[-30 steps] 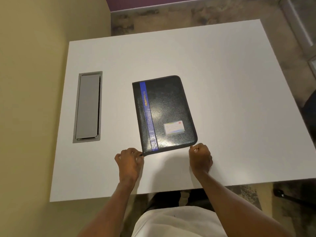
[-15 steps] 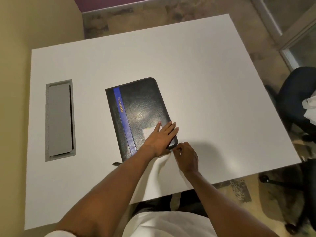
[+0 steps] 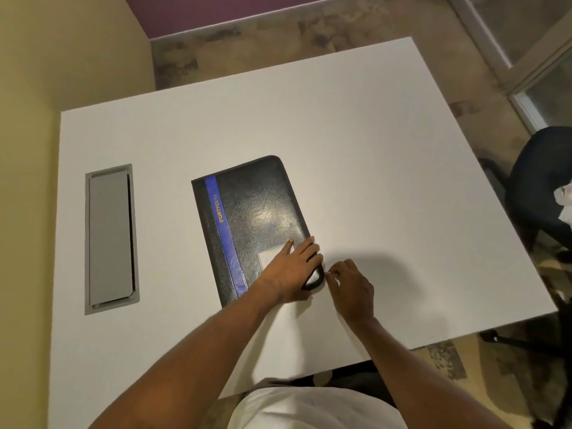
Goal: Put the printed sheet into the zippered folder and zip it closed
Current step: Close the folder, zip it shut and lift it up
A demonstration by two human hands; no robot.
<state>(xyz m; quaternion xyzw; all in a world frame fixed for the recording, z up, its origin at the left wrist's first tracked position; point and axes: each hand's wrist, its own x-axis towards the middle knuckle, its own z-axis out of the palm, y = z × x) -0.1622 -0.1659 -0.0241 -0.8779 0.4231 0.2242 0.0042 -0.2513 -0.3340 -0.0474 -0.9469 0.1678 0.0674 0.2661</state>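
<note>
A black zippered folder (image 3: 257,218) with a blue stripe and the word PORTFOLIO lies shut on the white table (image 3: 356,150). My left hand (image 3: 292,267) rests flat on its near right corner, fingers spread over a white label. My right hand (image 3: 349,286) is just right of that corner, thumb and forefinger pinched at the folder's edge, apparently on the zipper pull, which is too small to see. No printed sheet is in view.
A grey cable hatch (image 3: 110,236) is set into the table at the left. A dark office chair (image 3: 544,187) with something white on it stands to the right. A yellow wall runs along the left side.
A second ago both hands were fists at the folder's near corners. My left hand has moved across onto the near right corner, and my right hand has pinched in beside it.
</note>
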